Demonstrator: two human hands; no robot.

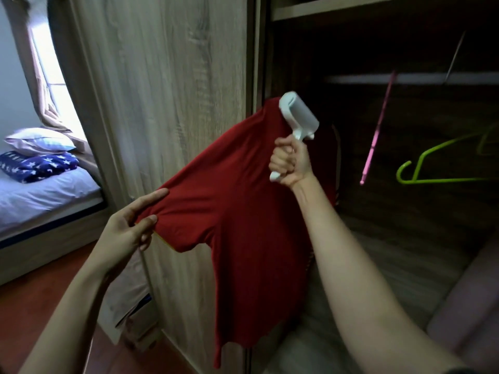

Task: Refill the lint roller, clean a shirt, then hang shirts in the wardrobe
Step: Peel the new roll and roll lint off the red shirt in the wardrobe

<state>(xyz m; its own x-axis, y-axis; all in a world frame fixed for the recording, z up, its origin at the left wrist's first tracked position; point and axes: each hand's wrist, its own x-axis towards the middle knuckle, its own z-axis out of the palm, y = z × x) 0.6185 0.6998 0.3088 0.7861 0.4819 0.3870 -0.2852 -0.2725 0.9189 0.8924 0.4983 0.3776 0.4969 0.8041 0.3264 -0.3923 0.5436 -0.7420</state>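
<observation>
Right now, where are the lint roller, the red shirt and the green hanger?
lint roller (299, 113), head view, on its white roll.
red shirt (243, 211), head view, on the middle of the fabric.
green hanger (445, 180), head view, on its bottom bar.

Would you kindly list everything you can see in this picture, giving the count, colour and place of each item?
shirt: 1, red, hanging in front of the wardrobe's edge, centre
lint roller: 1, white, its head against the shirt's shoulder
wardrobe door: 1, pale wood grain, behind the shirt
rail: 1, pale, across the dark wardrobe interior, upper right
pink hanger: 1, pink, hanging from the rail
green hanger: at least 1, green, right of the pink one
bed: 1, white sheet, far left
pillow: 1, pale, on the bed
blanket: 1, blue with white stars, under the pillow
curtain: 1, beige, by the window, upper left
left hand: pinches the shirt's sleeve
right hand: grips the lint roller's handle
</observation>
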